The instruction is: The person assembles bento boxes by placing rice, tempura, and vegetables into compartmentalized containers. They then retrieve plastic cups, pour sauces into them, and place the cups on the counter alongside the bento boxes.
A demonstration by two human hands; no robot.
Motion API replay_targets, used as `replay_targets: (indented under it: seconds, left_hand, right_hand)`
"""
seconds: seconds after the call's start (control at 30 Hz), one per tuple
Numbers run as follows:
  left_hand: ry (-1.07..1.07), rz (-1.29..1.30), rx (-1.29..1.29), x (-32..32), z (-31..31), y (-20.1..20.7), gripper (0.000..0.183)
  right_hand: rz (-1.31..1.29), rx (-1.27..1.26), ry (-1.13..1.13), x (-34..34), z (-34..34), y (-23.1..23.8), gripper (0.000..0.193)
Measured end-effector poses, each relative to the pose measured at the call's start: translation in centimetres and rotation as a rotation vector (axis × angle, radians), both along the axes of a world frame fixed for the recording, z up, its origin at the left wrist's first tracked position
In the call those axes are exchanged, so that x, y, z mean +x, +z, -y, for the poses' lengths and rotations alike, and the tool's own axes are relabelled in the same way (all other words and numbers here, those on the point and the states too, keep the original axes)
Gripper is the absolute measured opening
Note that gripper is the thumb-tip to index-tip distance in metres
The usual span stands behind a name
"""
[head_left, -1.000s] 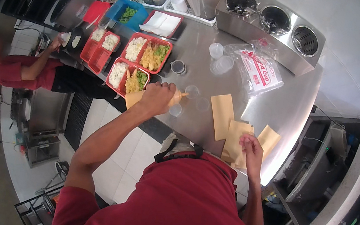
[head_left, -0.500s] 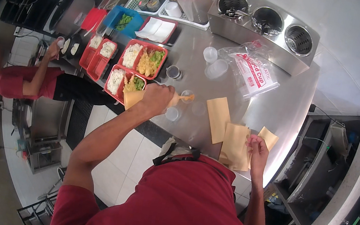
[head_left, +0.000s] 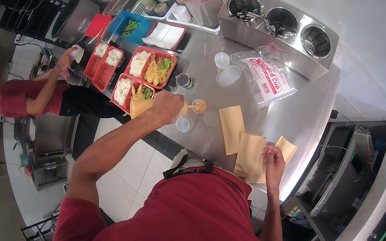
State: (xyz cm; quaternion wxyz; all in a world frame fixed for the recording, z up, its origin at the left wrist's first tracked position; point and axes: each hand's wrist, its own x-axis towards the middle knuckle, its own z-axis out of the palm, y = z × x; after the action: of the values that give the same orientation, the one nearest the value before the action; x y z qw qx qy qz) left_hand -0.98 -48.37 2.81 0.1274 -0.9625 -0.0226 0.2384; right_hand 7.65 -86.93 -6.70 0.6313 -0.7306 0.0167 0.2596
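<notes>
My left hand (head_left: 167,107) is wrapped round a squeeze bottle (head_left: 140,107) of orange sauce, tilted with its nozzle over a small clear cup (head_left: 199,105). Orange sauce shows in that cup. Close by stand a second clear cup (head_left: 182,124) and a cup of dark sauce (head_left: 184,81). My right hand (head_left: 274,158) is closed, fingertips pinched together over the brown paper sleeves (head_left: 250,152); whether it grips anything is hidden. Left of the bottle, a red divided meal tray (head_left: 122,91) holds rice, fried pieces and greens, with a similar tray (head_left: 137,63) behind it.
A plastic bag (head_left: 267,80) and stacked clear cups (head_left: 229,75) lie mid-table. Behind them stands a steel cutlery holder (head_left: 275,45). A blue bin (head_left: 139,29) of greens and a red-lidded pitcher (head_left: 199,0) are at the back. A co-worker (head_left: 31,92) stands at the left.
More orange sauce shows in the cup under the nozzle. My hands have barely moved. The co-worker's two hands are now close together, holding something white. The whole view has shifted slightly.
</notes>
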Motion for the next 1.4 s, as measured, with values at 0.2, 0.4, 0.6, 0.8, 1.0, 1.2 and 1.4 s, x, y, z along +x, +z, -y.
replay_targets:
  seconds: [0.2, 0.4, 0.6, 0.8, 1.0, 1.2, 1.4]
  left_hand:
    - [-0.030, -0.034, -0.025, 0.0, -0.3, -0.1, 0.033]
    - [-0.038, -0.065, -0.006, 0.0, -0.5, -0.1, 0.031]
    - [-0.057, -0.063, 0.002, -0.2, -0.7, -0.1, 0.032]
    - [-0.054, -0.061, -0.009, -0.3, -0.7, -0.2, 0.031]
    - [-0.040, -0.044, -0.020, -0.4, -0.8, -0.3, 0.031]
    - [0.009, -0.036, -0.050, -0.3, -0.9, -0.3, 0.029]
    - [0.062, 0.032, -0.115, -1.1, -1.4, -0.1, 0.035]
  right_hand:
    - [0.031, -0.071, 0.017, -0.2, 0.4, -0.9, 0.021]
    - [0.149, -0.120, 0.055, -0.2, 0.2, -1.4, 0.023]
    - [0.138, -0.131, 0.061, -0.1, 0.1, -1.3, 0.024]
    - [0.141, -0.149, 0.057, -0.1, 0.0, -1.2, 0.024]
    - [0.121, -0.109, 0.047, 0.0, 0.0, -1.3, 0.021]
    - [0.097, -0.067, 0.023, 0.0, 0.1, -1.3, 0.019]
    - [0.042, -0.051, 0.011, 0.0, 0.2, -1.1, 0.019]
